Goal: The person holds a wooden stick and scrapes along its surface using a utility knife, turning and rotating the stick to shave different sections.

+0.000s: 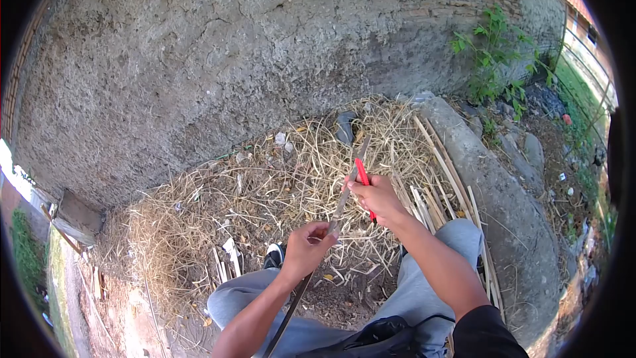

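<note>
My left hand (pixel 308 246) is closed, thumb and fingers pinching a long, thin bamboo strip (pixel 341 207). The strip slants from beyond my right hand down past my left forearm, where its lower part looks dark. My right hand (pixel 376 200) is wrapped round a slim red tool, probably a cutter knife (pixel 362 171); any blade is hidden. Its thumb and fingertips lie against the strip, a little above my left hand. Below both hands, pale shavings (pixel 285 202) cover the ground between my legs and the wall.
A rough plastered wall (pixel 265 46) rises ahead. Split bamboo strips (pixel 442 162) lean beside my right leg along a stone ledge (pixel 490 212). Short white pieces (pixel 232 255) lie near my left shoe (pixel 273 255). A dark grey object (pixel 345 127) lies by the wall; a green plant (pixel 493 50) grows at right.
</note>
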Motion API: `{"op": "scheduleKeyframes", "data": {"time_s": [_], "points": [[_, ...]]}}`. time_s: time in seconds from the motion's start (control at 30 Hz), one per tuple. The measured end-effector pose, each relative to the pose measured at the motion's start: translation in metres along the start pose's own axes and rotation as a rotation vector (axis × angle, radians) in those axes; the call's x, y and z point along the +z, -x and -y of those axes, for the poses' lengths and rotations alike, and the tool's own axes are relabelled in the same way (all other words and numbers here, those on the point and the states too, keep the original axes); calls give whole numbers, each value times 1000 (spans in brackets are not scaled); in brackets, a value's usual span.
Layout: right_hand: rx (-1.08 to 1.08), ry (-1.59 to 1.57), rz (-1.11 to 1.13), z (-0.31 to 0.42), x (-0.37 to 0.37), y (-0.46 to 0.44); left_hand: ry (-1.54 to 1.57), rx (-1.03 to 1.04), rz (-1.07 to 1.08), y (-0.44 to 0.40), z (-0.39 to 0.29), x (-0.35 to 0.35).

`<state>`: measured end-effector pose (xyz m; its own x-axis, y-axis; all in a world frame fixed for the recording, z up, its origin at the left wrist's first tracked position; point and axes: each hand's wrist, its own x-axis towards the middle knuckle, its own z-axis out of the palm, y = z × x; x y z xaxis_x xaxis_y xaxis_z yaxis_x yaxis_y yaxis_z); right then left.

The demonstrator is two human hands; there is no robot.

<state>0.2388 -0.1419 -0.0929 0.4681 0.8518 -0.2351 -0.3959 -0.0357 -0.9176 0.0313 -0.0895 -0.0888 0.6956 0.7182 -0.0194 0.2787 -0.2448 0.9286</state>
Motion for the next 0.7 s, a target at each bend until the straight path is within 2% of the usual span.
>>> {"op": "scheduleKeyframes", "data": {"time_s": [0.13, 0.3, 0.7], "points": [[0, 10, -2, 3, 0, 2, 63, -58, 9, 1, -4, 2], [-8, 26, -1, 3, -1, 2, -6, -77, -2, 2, -13, 0], [-19, -20, -21, 0, -2, 1, 49, -54, 9, 0, -2, 3]]}}
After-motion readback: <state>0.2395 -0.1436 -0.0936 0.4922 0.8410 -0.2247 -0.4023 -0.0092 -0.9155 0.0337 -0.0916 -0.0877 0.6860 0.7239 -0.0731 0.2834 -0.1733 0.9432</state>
